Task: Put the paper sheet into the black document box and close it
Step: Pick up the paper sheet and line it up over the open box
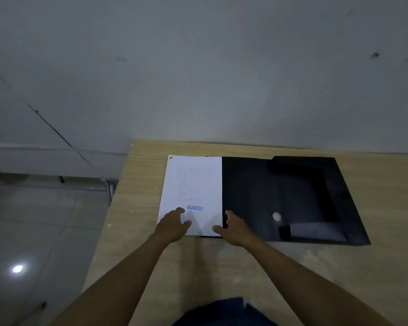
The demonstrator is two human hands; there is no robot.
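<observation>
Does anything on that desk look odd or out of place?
Only mildly: the paper sheet, stamped REJECTED in blue, lies half over the open black document box rather than inside it. Nothing looks spilled or damaged.

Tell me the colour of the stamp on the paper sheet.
Blue: the REJECTED stamp on the white paper sheet, head view.
</observation>
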